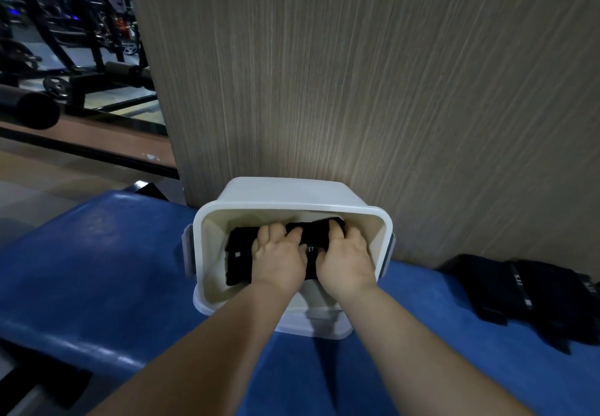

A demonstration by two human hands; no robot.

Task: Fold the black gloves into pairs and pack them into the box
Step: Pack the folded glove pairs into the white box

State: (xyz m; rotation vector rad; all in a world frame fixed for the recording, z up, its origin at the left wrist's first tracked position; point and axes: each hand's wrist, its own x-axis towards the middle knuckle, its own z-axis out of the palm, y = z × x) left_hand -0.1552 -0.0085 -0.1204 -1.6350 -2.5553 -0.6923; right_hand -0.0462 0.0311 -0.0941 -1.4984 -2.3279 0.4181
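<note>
A white plastic box (207, 220) stands on the blue padded bench, against a wood-grain wall. Folded black gloves (238, 253) lie inside it. Both my hands are down in the box on top of the gloves. My left hand (279, 256) lies over the middle of them with fingers spread and bent. My right hand (347, 259) lies beside it to the right, its fingertips curled over the far edge of a folded pair (313, 235). More black gloves (532, 292) lie loose on the bench to the right of the box.
The blue bench (97, 269) stretches left and right of the box. The wood-grain wall (357, 91) rises right behind it. Gym machines and weight plates (58, 58) stand at the far left beyond a floor strip.
</note>
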